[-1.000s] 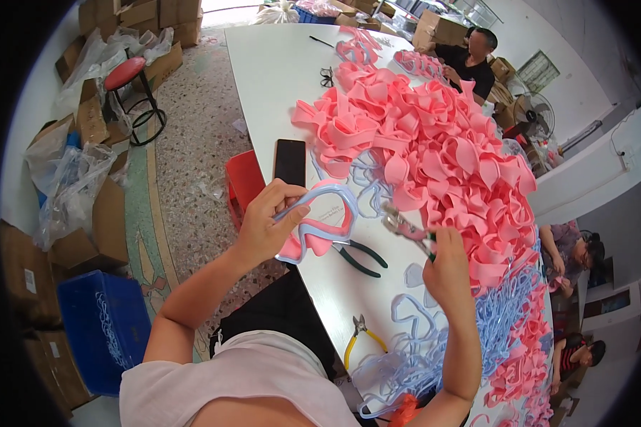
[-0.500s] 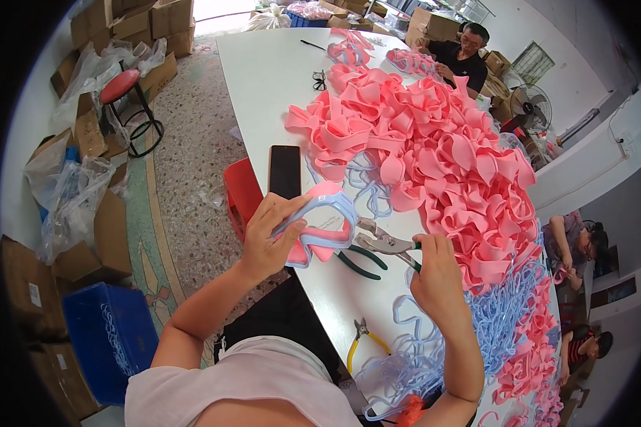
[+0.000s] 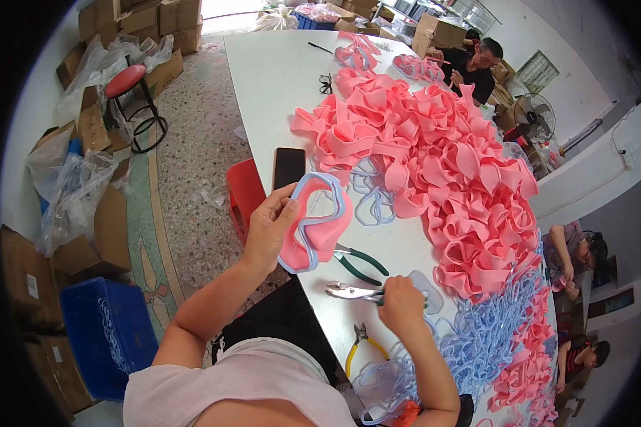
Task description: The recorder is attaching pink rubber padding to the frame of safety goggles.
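Note:
My left hand (image 3: pixel 269 226) grips a soft pink goggle-shaped piece (image 3: pixel 329 237) by its left side, with a light blue band along its curved rim. It is held up above the table's near edge. Lower and to the right, my right hand (image 3: pixel 404 306) is wrapped round the handles of metal slip-joint pliers (image 3: pixel 349 290), whose jaws point left, apart from the piece. Between the two lie green-handled pliers (image 3: pixel 363 267) on the table. Yellow-handled cutters (image 3: pixel 361 333) rest nearer to me. Beside my right hand is a clear, flat, rounded piece (image 3: pixel 429 293).
A large heap of pink pieces (image 3: pixel 434 164) covers the table's right side, with a tangle of light blue bands (image 3: pixel 488 334) nearer. A phone (image 3: pixel 289 168) and glasses (image 3: pixel 325 84) lie leftward. A red stool (image 3: pixel 243 188) stands by the edge. Other people sit at the far side and right.
My right hand has drawn the pliers away from the piece, down and toward me. My left hand has turned the pink piece more upright, its rim now facing me.

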Demonstrator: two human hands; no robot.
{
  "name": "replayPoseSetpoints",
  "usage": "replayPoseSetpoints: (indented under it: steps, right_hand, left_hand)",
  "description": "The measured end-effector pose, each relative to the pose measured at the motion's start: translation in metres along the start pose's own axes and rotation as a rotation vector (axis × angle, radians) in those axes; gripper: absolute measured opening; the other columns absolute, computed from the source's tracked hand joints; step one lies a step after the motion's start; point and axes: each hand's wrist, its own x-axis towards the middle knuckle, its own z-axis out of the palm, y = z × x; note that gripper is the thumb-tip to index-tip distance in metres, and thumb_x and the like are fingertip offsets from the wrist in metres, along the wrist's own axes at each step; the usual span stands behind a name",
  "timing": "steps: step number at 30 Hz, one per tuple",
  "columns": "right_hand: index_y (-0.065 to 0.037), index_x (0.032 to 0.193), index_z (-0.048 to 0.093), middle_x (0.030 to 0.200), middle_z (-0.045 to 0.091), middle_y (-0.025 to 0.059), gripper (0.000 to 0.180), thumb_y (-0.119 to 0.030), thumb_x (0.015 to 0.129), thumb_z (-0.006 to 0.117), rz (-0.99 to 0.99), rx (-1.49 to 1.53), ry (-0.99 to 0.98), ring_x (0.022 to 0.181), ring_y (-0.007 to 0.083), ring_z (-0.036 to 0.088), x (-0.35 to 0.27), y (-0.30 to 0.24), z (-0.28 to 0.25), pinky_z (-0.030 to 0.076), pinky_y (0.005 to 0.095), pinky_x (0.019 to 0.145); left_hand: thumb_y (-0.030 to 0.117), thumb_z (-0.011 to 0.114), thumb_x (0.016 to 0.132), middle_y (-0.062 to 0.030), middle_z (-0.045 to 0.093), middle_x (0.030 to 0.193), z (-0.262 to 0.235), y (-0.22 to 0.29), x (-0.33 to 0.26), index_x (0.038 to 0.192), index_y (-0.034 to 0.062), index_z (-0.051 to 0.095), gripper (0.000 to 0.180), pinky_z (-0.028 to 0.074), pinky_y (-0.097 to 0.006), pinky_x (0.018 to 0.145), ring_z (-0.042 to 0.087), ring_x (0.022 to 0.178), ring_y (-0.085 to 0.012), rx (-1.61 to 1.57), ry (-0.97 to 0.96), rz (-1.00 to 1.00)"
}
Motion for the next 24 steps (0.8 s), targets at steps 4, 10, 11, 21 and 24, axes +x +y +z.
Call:
replayPoseSetpoints:
  steps: [4, 10, 11, 21, 24]
  right_hand:
    - [-0.004, 0.091, 0.057, 0.091, 0.059, 0.0135, 0.026, -0.014, 0.069, 0.068, 0.110, 0.038, 0.000, 0.091, 0.0315, 0.059, -0.001, -0.012, 0.054, 0.053, 0.0444, 0.069]
    - [-0.003, 0.100, 0.059, 0.098, 0.060, 0.0142, 0.035, -0.018, 0.071, 0.071, 0.086, 0.151, -0.006, 0.095, 0.0323, 0.059, 0.004, -0.015, 0.018, 0.053, 0.0442, 0.072]
    - [-0.003, 0.104, 0.060, 0.099, 0.060, 0.0133, 0.033, -0.017, 0.076, 0.070, 0.042, 0.280, 0.171, 0.094, 0.0293, 0.060, 0.010, -0.018, 0.001, 0.052, 0.0405, 0.072]
    - [0.000, 0.110, 0.062, 0.096, 0.058, 0.0102, 0.023, -0.007, 0.089, 0.065, -0.107, 1.136, 0.602, 0.075, 0.0155, 0.057, 0.025, -0.060, -0.075, 0.046, 0.0254, 0.063]
    - [0.001, 0.106, 0.062, 0.095, 0.058, 0.0118, 0.020, -0.006, 0.088, 0.064, -0.158, 0.975, 0.642, 0.075, 0.0176, 0.057, 0.027, -0.056, -0.076, 0.047, 0.0261, 0.064]
  left_hand:
    - [0.017, 0.058, 0.097, -0.0030, 0.062, 0.104, 0.007, 0.003, -0.003, 0.130, -0.0011, 0.052, 0.038, 0.047, -0.021, 0.084, 0.057, 0.094, -0.0065, -0.068, -0.014, -0.068]
    - [0.014, 0.057, 0.097, -0.0019, 0.060, 0.099, 0.019, -0.003, -0.010, 0.129, -0.0011, 0.053, 0.035, 0.045, -0.020, 0.080, 0.055, 0.087, -0.0061, 0.048, -0.039, -0.012]
    - [0.012, 0.056, 0.097, -0.0016, 0.059, 0.097, 0.021, -0.005, -0.013, 0.129, -0.0011, 0.054, 0.034, 0.044, -0.020, 0.078, 0.054, 0.085, -0.0059, 0.105, -0.035, 0.025]
    - [0.012, 0.060, 0.093, -0.0007, 0.051, 0.092, 0.033, -0.036, -0.060, 0.123, 0.0017, 0.055, 0.032, 0.039, -0.023, 0.069, 0.047, 0.078, -0.0083, 0.394, -0.031, 0.355]
    - [0.017, 0.064, 0.091, -0.0067, 0.051, 0.099, 0.027, -0.049, -0.073, 0.126, 0.0026, 0.045, 0.043, 0.041, -0.026, 0.073, 0.048, 0.085, -0.0122, 0.231, -0.103, 0.253]
